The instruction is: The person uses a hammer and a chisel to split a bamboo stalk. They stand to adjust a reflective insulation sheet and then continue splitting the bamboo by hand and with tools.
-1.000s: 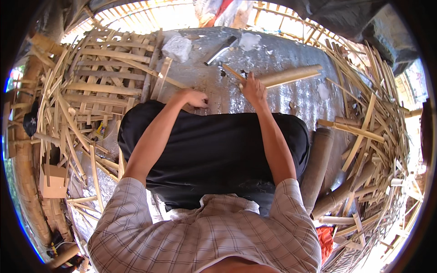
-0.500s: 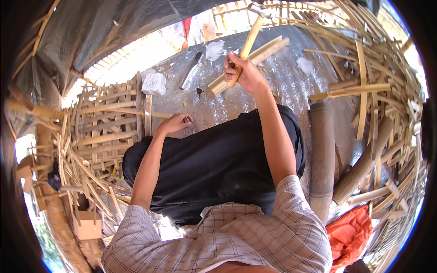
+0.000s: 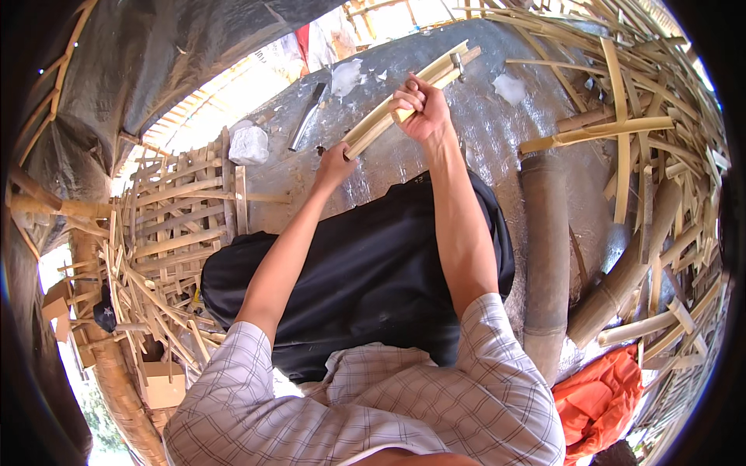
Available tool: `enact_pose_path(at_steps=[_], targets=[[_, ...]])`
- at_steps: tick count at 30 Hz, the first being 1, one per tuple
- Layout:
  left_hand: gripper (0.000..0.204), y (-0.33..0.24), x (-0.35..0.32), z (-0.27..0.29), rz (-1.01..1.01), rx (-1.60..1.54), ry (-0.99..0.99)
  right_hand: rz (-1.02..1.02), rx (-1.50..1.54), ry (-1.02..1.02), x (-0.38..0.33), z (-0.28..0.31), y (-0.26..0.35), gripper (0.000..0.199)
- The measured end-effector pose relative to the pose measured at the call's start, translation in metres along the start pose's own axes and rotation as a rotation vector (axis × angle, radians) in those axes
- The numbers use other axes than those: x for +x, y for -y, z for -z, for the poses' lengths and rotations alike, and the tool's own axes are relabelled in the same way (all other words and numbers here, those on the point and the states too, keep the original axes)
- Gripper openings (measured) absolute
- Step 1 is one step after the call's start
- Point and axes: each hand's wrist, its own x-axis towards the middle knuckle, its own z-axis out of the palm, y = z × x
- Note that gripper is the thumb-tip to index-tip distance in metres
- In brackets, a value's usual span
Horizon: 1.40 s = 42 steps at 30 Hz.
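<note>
Bamboo strips (image 3: 404, 105): right hand (image 3: 420, 113) in closed grip at mid-length; left hand (image 3: 334, 165) closed on lower end. Best kept aligned, steady. Knife (image 3: 307, 116) lies nearby.

left hand (image 3: 336, 165) has come up to the bamboo strips (image 3: 404, 101) the right hand (image 3: 416, 109) lifted

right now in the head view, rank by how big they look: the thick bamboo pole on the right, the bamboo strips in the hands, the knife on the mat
1. thick bamboo pole
2. bamboo strips
3. knife

The knife lies farther from the camera, so its look may understate it.
</note>
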Motion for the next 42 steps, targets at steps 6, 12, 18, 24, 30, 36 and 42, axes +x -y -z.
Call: enact_pose_path(at_steps=[6, 12, 18, 24, 30, 36, 42], targets=[[0.024, -0.009, -0.013, 0.014, 0.019, -0.111, -0.173, -0.019, -0.098, 0.022, 0.003, 0.002, 0.002, 0.038], [0.02, -0.019, -0.048, 0.137, 0.269, -0.275, -0.079, -0.057, -0.148, 0.026, 0.004, -0.001, -0.003, 0.038], [0.019, -0.026, -0.103, 0.287, 0.159, 0.068, -0.278, -0.099, -0.022, 0.033, 0.011, 0.007, -0.007, 0.037], [0.025, -0.119, -0.13, 0.365, 0.016, 0.547, -0.447, -0.127, -0.099, 0.084, 0.013, 0.013, -0.017, 0.037], [0.034, -0.139, -0.091, 0.36, -0.35, 0.476, -0.481, -0.171, -0.201, 0.008, 0.014, 0.021, -0.026, 0.036], [0.048, -0.18, -0.074, 0.333, -0.712, 0.218, -0.618, -0.202, -0.242, -0.081, 0.011, 0.02, -0.042, 0.036], [0.042, -0.18, -0.057, 0.293, -0.844, -0.04, -0.752, -0.197, -0.293, -0.035, 0.008, 0.012, -0.05, 0.03]])
